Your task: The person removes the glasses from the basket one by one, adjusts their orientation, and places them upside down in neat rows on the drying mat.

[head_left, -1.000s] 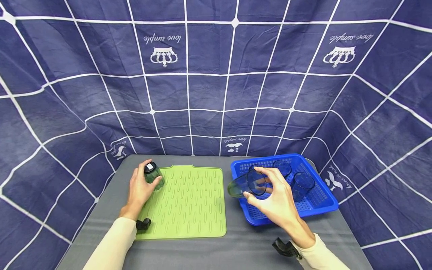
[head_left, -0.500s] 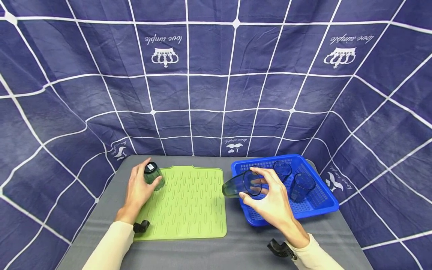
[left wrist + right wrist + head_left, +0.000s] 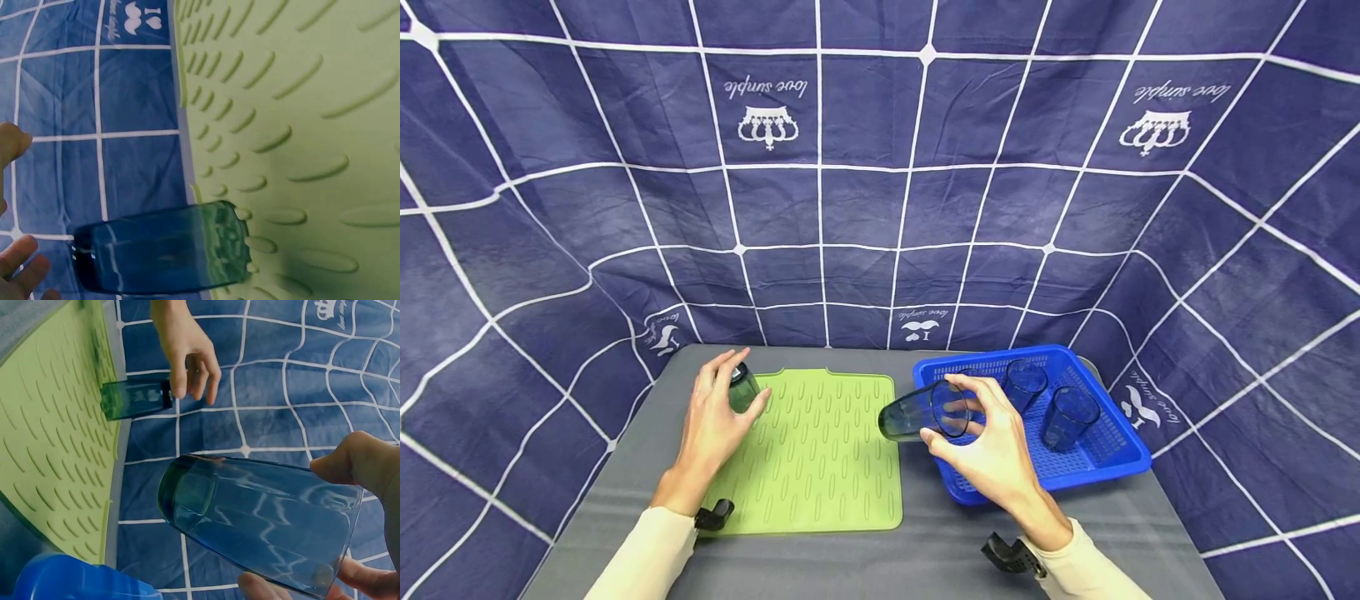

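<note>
Carry step, I'd guess: my R hand (image 3: 992, 446) pinches tilted glass (image 3: 910, 414) nr its rim, base twd 9 o'clock, btwn basket (image 3: 1075, 480) & mat (image 3: 820, 492), L hand (image 3: 715, 429) loose beside upturned glass (image 3: 742, 393) at mat's 10 o'clock, so next prob needs a rim-down flip.

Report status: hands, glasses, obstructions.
Left hand clear of the upturned glass on the green mat. Right hand gripping the tilted glass, base toward the mat. No obstruction visible between tilted glass and mat.
</note>
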`<state>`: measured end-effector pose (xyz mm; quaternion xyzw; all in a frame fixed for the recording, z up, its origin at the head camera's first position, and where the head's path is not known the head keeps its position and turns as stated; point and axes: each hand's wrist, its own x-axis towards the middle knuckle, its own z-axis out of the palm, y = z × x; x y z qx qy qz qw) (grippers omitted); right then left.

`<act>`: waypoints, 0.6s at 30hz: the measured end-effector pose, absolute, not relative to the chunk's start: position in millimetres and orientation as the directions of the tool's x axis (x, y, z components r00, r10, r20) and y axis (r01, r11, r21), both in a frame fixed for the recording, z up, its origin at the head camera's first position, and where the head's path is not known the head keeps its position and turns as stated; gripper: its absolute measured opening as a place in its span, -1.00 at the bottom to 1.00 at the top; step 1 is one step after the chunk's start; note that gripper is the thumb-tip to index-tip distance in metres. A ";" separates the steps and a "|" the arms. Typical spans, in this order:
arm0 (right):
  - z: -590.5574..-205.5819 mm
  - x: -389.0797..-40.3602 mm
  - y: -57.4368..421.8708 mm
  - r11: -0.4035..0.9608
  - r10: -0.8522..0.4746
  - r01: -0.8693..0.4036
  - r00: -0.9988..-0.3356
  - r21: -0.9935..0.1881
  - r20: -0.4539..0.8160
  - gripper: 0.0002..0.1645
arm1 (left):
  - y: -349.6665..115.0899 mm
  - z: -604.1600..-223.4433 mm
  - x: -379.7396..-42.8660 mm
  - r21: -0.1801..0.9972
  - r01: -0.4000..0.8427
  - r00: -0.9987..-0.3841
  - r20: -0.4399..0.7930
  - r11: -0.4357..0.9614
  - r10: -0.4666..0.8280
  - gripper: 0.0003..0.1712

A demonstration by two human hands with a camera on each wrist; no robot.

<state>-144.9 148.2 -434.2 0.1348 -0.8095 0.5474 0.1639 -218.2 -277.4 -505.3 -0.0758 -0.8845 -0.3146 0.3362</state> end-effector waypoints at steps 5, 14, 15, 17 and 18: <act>-433.5 -145.9 145.4 0.327 -0.045 -0.395 -0.914 -0.858 0.404 -0.05 | -265.6 -497.1 -212.5 0.491 0.401 -0.739 0.672 0.773 -0.044 -0.15; -432.9 -147.1 140.4 0.282 -0.048 -0.360 -0.931 -0.889 0.361 -0.06 | -239.6 -486.1 -197.8 0.496 0.481 -0.719 0.695 0.723 0.002 -0.25; -432.9 -147.0 139.5 0.279 -0.047 -0.353 -0.934 -0.893 0.355 -0.07 | -236.7 -485.4 -195.4 0.501 0.486 -0.721 0.692 0.716 0.006 -0.26; -432.0 -146.5 139.0 0.272 -0.043 -0.340 -0.939 -0.900 0.342 -0.07 | -229.0 -483.5 -191.7 0.512 0.495 -0.729 0.685 0.702 0.015 -0.26; -431.7 -146.4 139.0 0.269 -0.040 -0.335 -0.941 -0.903 0.337 -0.07 | -225.2 -482.8 -190.1 0.519 0.499 -0.733 0.680 0.694 0.019 -0.26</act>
